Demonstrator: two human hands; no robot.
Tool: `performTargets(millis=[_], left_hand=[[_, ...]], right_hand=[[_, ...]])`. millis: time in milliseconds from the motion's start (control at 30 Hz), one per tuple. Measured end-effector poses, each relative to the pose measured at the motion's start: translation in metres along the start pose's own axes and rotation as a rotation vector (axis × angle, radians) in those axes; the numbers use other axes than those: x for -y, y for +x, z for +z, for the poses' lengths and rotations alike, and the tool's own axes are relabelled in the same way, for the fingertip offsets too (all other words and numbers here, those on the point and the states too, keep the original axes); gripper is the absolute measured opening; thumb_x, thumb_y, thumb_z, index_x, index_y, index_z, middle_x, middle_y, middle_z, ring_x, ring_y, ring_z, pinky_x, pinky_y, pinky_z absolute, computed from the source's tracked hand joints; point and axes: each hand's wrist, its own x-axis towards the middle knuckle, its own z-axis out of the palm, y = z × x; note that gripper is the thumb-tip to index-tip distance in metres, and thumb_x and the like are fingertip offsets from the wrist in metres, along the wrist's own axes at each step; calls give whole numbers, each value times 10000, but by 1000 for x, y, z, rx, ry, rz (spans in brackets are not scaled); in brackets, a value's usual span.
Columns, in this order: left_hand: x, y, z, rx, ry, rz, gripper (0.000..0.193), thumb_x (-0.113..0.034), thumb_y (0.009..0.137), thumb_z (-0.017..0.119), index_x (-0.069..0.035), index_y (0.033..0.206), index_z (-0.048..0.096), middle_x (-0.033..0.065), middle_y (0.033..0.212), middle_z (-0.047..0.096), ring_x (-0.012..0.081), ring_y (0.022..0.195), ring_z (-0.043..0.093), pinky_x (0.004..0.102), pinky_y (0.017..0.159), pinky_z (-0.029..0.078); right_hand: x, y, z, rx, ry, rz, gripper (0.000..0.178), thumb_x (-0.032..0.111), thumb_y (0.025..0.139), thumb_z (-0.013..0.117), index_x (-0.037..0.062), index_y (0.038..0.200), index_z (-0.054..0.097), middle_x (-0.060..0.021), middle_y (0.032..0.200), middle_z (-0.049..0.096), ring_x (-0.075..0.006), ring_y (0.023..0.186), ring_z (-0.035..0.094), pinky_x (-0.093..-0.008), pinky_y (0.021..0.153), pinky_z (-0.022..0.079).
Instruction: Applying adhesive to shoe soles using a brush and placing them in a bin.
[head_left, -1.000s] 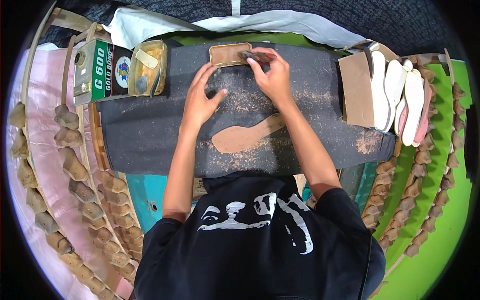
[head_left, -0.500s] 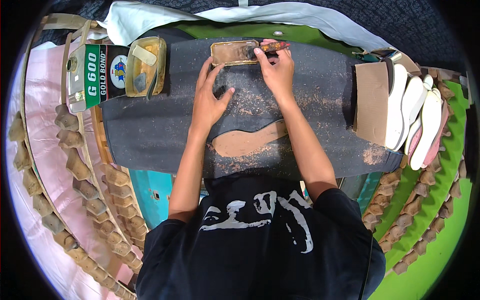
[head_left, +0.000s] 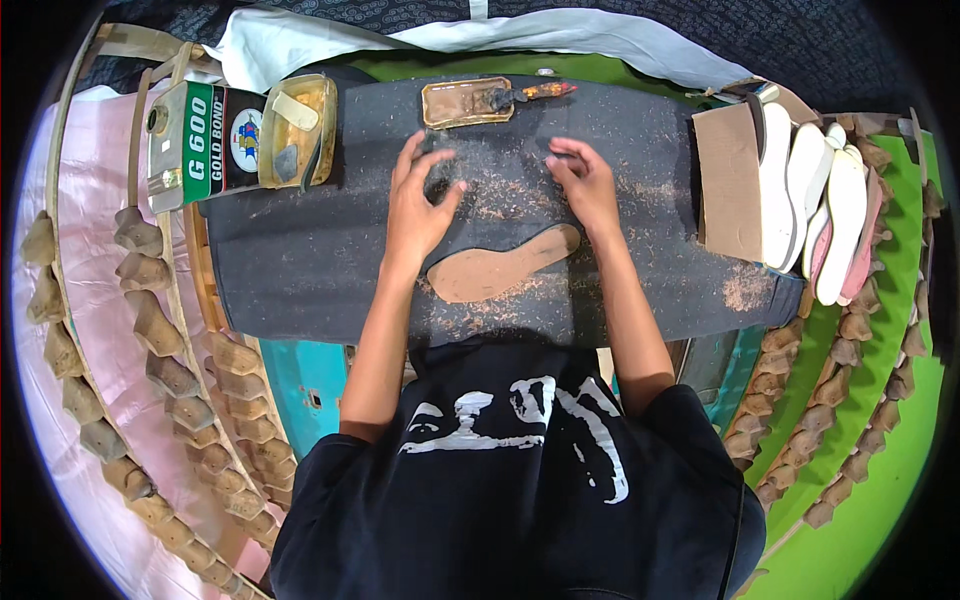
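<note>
On the dark work surface lies a tan shoe sole (head_left: pixel 490 272), nearest my body, with a dark rim along its edge. Beyond it stands a shallow rectangular tray (head_left: pixel 455 120) with brownish residue inside. A brush (head_left: pixel 540 91) with a red and dark handle rests across the tray's right end, its handle sticking out over the surface. My left hand (head_left: pixel 418 205) is just below the tray's left end, fingers curved and apart, holding nothing. Over to the right, below the brush handle, my right hand (head_left: pixel 588 187) is empty, with its fingers loosely bent and apart.
A metal can (head_left: pixel 185 140) and a yellowish tub (head_left: pixel 268 160) with a stone and a pale block stand at the left. White soles (head_left: pixel 820 190) lean beside cardboard (head_left: pixel 730 190) at the right. Shavings litter the dark surface (head_left: pixel 300 270). Wooden shoe lasts (head_left: pixel 155 325) line racks both sides.
My right hand has let go of the brush, leaving it on the tray, and has drawn back toward me and slightly right. My left hand stays nearly in place.
</note>
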Motion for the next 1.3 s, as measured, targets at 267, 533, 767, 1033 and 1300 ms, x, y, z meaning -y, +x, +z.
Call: performTargets(millis=[267, 533, 767, 1033, 1300], left_hand=[[37, -72, -18, 72, -115, -9, 224, -199, 908, 829, 0, 995, 773, 153, 1138, 760, 305, 1037, 746, 401, 928, 557], [37, -122, -35, 250, 88, -348, 494, -393, 964, 757, -46, 1310, 694, 142, 866, 763, 302, 833, 756, 412, 786, 573], [51, -143, -29, 379, 60, -378, 669, -409, 977, 737, -68, 1519, 542, 162, 972, 785, 271, 911, 753, 388, 831, 574], [40, -156, -40, 391, -29, -286, 646, -357, 1045, 688, -56, 1568, 458, 170, 1047, 767, 193, 866, 744, 343, 781, 576], [17, -171, -58, 302, -158, -365, 341, -351, 1121, 568, -18, 1193, 562, 156, 1041, 770, 169, 875, 728, 320, 812, 549]], right_hand=[[-17, -79, -41, -83, -341, -56, 243, 71, 897, 782, 30, 1135, 759, -97, 1007, 744, -167, 814, 701, -318, 747, 572], [-31, -105, -33, -102, -481, -159, 305, 59, 871, 779, -5, 1168, 757, -144, 1021, 715, -239, 772, 698, -363, 755, 586], [-38, -126, -29, -124, -540, -138, 384, 77, 854, 800, -17, 1222, 739, -158, 1096, 705, -233, 780, 716, -355, 753, 588], [-35, -156, -35, -148, -373, -56, 396, 119, 902, 792, -39, 1253, 700, -151, 1130, 689, -216, 796, 754, -338, 732, 603], [-29, -175, -39, -59, 25, 134, 209, 132, 986, 764, -31, 1019, 638, -114, 1049, 682, -162, 828, 740, -298, 693, 625]])
